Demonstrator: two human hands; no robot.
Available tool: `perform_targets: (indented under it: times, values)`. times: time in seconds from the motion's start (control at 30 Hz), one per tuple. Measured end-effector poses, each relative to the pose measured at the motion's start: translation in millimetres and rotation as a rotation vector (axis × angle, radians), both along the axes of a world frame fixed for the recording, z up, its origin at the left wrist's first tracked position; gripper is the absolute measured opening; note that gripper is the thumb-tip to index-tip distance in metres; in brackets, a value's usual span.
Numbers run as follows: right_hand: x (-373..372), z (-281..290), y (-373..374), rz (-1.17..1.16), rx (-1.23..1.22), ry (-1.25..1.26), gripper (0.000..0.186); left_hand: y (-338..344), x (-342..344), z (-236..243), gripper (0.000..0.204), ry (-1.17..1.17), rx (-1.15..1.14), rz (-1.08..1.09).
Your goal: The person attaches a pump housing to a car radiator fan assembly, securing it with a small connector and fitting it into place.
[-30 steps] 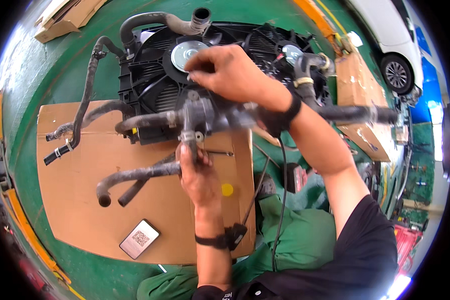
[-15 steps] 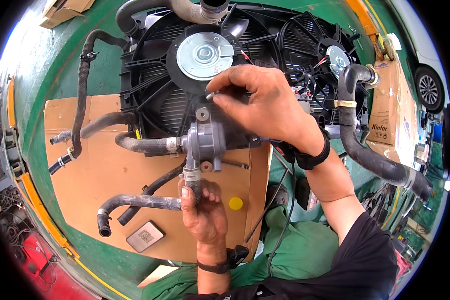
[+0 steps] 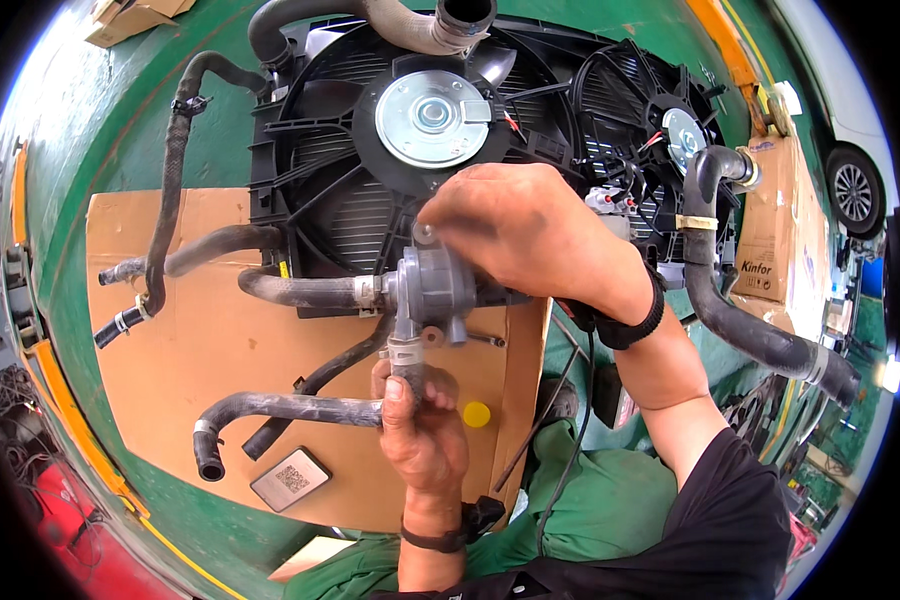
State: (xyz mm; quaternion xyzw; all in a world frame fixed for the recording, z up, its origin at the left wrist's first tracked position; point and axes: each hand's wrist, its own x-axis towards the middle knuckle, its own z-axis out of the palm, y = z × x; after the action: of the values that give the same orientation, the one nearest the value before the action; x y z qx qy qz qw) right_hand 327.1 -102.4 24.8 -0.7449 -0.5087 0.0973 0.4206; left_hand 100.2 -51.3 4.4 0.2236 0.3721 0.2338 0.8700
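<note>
My left hand (image 3: 425,447) is wrapped around the black rubber hose (image 3: 295,404) just below the grey water pump (image 3: 436,290), thumb in front. A metal clamp (image 3: 406,352) joins this hose to the pump's lower outlet. Over the pump's upper mounting ear (image 3: 425,234), my right hand (image 3: 535,235) is closed in a pinch. The small metal bolt seen in its fingertips earlier is now hidden by the fingers. Behind the pump stands the black radiator fan shroud (image 3: 360,205), with a round silver fan motor (image 3: 432,116). A second hose (image 3: 305,289) enters the pump's side.
Cardboard (image 3: 170,400) lies under the assembly, carrying a small card with a square code (image 3: 290,479) and a yellow disc (image 3: 477,414). A thick hose (image 3: 705,285) hangs at the right, beside a cardboard box (image 3: 770,220). Another hose (image 3: 170,190) arches at the left.
My right hand has lowered from above the pump onto its upper mounting ear, taking the bolt out of sight. My left hand keeps its grip on the hose. The view has shifted slightly.
</note>
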Motion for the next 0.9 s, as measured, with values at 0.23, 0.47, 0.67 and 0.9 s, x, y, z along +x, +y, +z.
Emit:
perform_targets:
  times: [0.23, 0.47, 0.67, 0.9]
  values:
    - [5, 1, 0, -0.019, 0.005, -0.061, 0.014, 0, 3, 2, 0.032, 0.002, -0.037, 0.002]
    - [1, 3, 1, -0.007, 0.013, 0.016, 0.014, -1, 2, 3, 0.032, 0.003, 0.011, -0.012]
    - [2, 0, 1, 0.034, -0.020, 0.034, 0.012, -1, 5, 5, 0.031, 0.031, 0.003, -0.024]
    - [5, 8, 12, 0.083, -0.202, -0.126, 0.007, -2, 4, 3, 0.029, 0.007, 0.002, -0.035]
